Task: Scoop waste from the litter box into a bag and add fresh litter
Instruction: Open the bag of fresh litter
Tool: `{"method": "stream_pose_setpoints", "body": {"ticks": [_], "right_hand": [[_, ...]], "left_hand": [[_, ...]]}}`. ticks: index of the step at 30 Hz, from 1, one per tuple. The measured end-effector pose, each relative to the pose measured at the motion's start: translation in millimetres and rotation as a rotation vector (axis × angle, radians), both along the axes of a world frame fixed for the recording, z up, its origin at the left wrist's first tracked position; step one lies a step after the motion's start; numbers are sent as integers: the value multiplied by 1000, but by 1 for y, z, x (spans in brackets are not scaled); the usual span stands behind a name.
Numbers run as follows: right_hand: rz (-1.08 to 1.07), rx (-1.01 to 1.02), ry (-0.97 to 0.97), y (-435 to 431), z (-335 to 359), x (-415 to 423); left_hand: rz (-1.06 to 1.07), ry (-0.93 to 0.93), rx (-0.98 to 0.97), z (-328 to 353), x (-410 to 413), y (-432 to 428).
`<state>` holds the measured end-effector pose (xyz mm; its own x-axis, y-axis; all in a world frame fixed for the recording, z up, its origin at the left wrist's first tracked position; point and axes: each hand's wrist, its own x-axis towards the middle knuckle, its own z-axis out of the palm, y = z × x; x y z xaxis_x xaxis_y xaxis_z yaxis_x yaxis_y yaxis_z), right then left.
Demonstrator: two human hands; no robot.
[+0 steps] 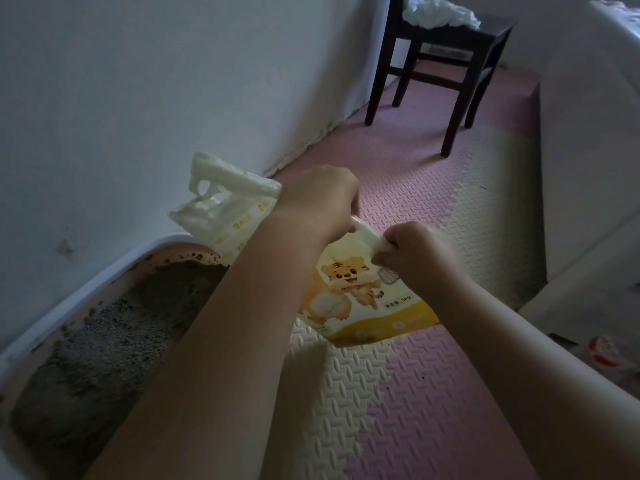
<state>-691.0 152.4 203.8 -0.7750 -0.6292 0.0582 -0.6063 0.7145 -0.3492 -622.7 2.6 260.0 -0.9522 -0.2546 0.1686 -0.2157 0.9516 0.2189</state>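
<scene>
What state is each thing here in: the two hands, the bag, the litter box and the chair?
Left hand: grips the top of the litter bag.
Right hand: pinches the bag's top edge.
Litter bag: held up and tilted; cannot tell whether it is open.
Litter box: holds grey litter, with crumbs on its inner wall.
Chair: upright, with a crumpled white sheet on its seat.

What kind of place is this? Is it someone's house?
Most likely a room in a home, the corner where a cat's things are kept. A litter box sits against the wall, soft pink and cream foam mats cover the floor, and a dark wooden chair stands farther back.
</scene>
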Motion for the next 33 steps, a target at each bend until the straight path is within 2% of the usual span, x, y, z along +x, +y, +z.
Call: {"method": "stream_pose_setpoints", "body": {"ticks": [3, 6, 9, 11, 13, 19, 21, 25, 33], "right_hand": [[-6, -49, 38, 0, 4, -2], [35, -78, -28, 3, -8, 1], [65, -19, -133, 12, -29, -2], [23, 51, -233, 24, -38, -11], [-23, 137, -255, 35, -44, -20], [-64, 168, -57, 41, -45, -25], [-50, 144, -40, 36, -40, -22], [-17, 43, -8, 23, -21, -15], [9, -87, 64, 15, 5, -6]], "left_hand": [[-3, -22, 7, -8, 1, -6], [-9, -85, 120, -23, 6, -16], [-4, -135, 185, -41, 11, -18], [20, -131, 203, -45, 11, -22], [45, -146, 203, -45, 12, -26], [54, -238, 137, -41, 6, -25], [2, -238, 171, -40, 3, -19], [-106, -179, 183, -44, 0, -5], [-166, -39, 127, -43, -5, 5]]}}
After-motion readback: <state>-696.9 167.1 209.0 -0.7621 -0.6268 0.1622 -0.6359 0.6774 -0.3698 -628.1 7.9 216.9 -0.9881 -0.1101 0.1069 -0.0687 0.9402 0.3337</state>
